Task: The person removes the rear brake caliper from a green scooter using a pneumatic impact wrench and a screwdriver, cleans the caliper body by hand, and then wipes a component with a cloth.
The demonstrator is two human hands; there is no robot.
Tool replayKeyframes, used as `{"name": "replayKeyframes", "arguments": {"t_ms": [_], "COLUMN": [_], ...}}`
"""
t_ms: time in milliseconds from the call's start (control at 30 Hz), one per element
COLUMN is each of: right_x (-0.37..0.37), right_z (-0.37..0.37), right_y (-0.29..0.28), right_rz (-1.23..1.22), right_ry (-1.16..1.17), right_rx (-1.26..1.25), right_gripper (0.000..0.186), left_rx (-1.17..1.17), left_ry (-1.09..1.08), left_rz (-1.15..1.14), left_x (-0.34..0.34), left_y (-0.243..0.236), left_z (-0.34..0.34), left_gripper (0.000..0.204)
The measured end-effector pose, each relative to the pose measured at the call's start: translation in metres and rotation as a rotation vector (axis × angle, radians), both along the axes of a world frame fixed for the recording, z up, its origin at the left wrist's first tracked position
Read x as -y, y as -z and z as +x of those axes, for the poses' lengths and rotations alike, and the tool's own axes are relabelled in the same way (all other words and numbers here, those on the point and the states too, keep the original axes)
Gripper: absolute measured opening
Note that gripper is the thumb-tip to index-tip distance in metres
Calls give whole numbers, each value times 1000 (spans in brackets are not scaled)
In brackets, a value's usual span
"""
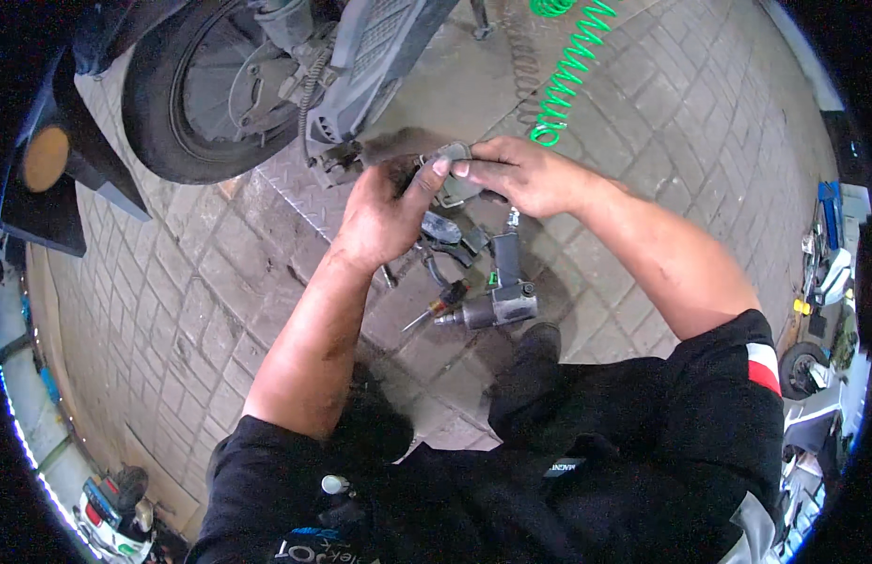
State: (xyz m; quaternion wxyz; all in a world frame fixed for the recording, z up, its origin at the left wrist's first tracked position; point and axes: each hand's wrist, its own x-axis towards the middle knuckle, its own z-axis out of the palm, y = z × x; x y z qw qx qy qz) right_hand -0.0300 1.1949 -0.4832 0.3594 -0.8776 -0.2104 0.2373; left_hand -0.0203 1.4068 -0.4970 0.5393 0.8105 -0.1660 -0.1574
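Between my two hands is a small grey metal part with a bent wire-like edge [457, 194]; its exact kind is not clear. My left hand [381, 216] closes on it from one side, thumb on top. From the other side, my right hand [532, 179] pinches it, its fingertips dark with grime. Below them on the paving lies a pneumatic impact wrench [500, 306], its handle toward my right hand. Beside it is a screwdriver [447, 299] with a dark and orange handle. Several dark and grey parts [443, 231] lie just under my hands, partly hidden.
A scooter's wheel [201, 103] and grey body panel [365, 66] stand at the upper left. A green coiled air hose [569, 75] hangs at the top. A black stand [55, 188] is at the far left. Parts and tools [826, 282] line the right edge.
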Motion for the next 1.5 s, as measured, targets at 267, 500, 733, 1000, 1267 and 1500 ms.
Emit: {"name": "replayKeyframes", "arguments": {"t_ms": [267, 500, 733, 1000, 1267, 1500], "right_x": [11, 17, 18, 16, 16, 12], "right_z": [-30, -47, -45, -48, -48, -49], "right_y": [-33, -15, -32, -25, -31, -39], "right_rz": [231, 273, 348, 210, 199, -2], "right_ry": [205, 210, 101, 95, 45, 140], "right_rx": [67, 137, 241, 486, 515, 782], "right_gripper": [33, 32, 19, 19, 23, 20], "left_rx": [187, 134, 324, 545, 502, 598], "left_ry": [79, 138, 196, 198, 292, 71], "left_rz": [-115, -27, -78, 171, 191, 209], "left_x": [22, 26, 16, 7, 12, 18], "left_y": [-22, -29, -22, -32, -45, -32], "left_z": [-10, -30, -24, -15, -14, -24], "left_gripper": [29, 29, 29, 38, 29, 29]}}
